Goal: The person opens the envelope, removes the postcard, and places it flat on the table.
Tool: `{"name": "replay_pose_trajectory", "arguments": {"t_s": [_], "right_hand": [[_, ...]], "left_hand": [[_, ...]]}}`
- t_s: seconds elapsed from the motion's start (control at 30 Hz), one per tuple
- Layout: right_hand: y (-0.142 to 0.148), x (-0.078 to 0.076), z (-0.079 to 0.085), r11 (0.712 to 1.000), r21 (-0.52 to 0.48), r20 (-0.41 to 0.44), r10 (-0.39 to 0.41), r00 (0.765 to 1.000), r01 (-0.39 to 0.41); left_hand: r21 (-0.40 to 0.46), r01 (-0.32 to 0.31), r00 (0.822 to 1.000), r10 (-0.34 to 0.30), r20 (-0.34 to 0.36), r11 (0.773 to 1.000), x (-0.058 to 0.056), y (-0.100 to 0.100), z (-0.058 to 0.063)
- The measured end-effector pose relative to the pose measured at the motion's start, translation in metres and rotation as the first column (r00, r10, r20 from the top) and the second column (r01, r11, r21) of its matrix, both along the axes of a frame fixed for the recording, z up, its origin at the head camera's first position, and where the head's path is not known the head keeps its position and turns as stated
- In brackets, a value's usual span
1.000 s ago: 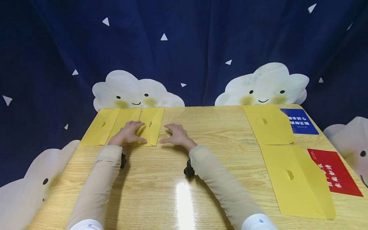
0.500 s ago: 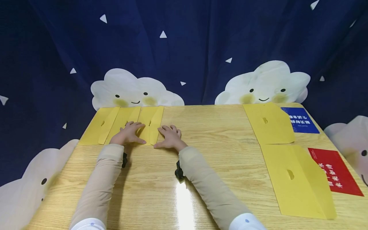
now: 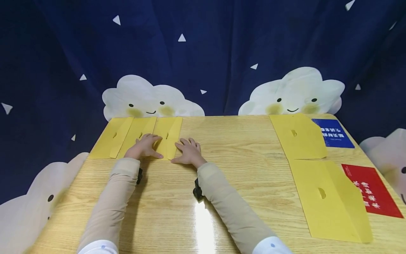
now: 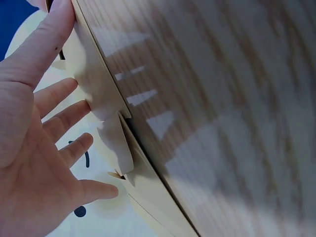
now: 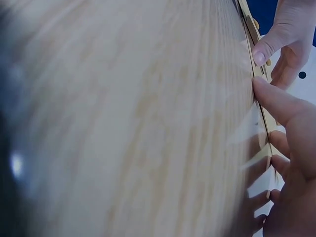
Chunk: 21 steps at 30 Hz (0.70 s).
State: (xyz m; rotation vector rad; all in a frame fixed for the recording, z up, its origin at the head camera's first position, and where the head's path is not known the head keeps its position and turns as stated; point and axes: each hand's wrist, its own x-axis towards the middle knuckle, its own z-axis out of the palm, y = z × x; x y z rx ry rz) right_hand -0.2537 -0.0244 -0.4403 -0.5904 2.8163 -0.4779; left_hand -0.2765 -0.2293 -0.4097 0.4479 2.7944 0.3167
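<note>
1. Nearest us: two beige sleeves [image 3: 109,201] with white cuffs, one on each forearm; black devices [image 3: 198,190] at both wrists.
2. Front right: large yellow envelope [image 3: 323,215] lying flat, flap to the right, half-moon slot in its face.
3. Just beside its flap, red card [image 3: 379,192] with white lettering, left side hidden by the flap.
4. Right hand [image 3: 189,153]: we see it wide, fingers spread, gripping nothing; fingertips at the right edge of the row's rightmost envelope [image 3: 162,128], thumb by its near corner.
5. Left hand [image 3: 144,147]: also wide, thumb at that envelope's near edge, fingers over its face; we can't tell if those fingertips press.
6. Rightmost envelope lies flat between the hands, flap right; left of it, middle envelope [image 3: 133,137], then leftmost envelope [image 3: 108,137], closely lined up.
7. Far right: another yellow envelope [image 3: 301,144], blue card [image 3: 337,135] partly hidden by its flap.
8. Wooden table [image 3: 241,158] under everything; behind, navy curtain [image 3: 222,46] with smiling clouds [image 3: 149,93], white triangles.
</note>
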Motion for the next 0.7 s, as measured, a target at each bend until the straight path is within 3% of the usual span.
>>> {"name": "replay_pose_trajectory", "arguments": {"t_s": [0.7], "right_hand": [[0.016, 0.005, 0.001, 0.996, -0.029, 0.016, 0.081, 0.997, -0.081]], "left_hand": [[-0.091, 0.034, 0.999, -0.035, -0.008, 0.995, 0.009, 0.016, 0.001]]}}
